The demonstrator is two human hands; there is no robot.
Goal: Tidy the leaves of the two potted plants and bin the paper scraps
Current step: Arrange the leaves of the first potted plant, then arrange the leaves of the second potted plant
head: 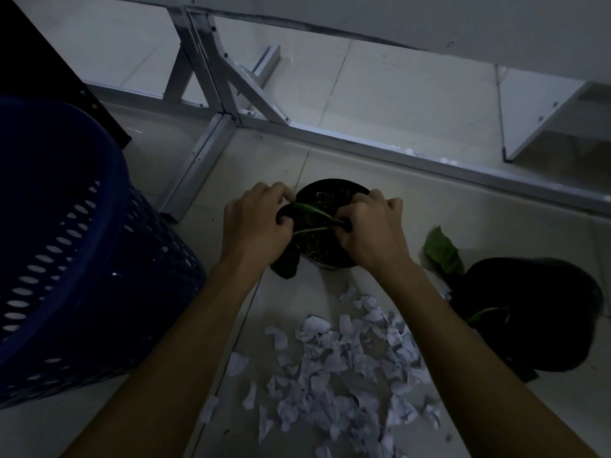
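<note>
A round black pot (330, 196) of dark soil stands on the tiled floor ahead of me. Across its top lies a dark green leaf (310, 209). My left hand (254, 223) pinches the leaf's left end and my right hand (370, 226) grips its stem end on the right. Another leaf (286, 262) droops over the pot's near-left rim. The second black pot (529, 312) sits to the right, with one green leaf (443, 249) sticking up at its far-left side. Several torn white paper scraps (344, 368) are heaped on the floor between my forearms.
A tall dark blue perforated plastic basket (66, 259) stands close on my left. A metal frame (211, 77) with a floor rail (396, 153) runs behind the pots. White shelving (545, 110) is at the far right. The scene is dim.
</note>
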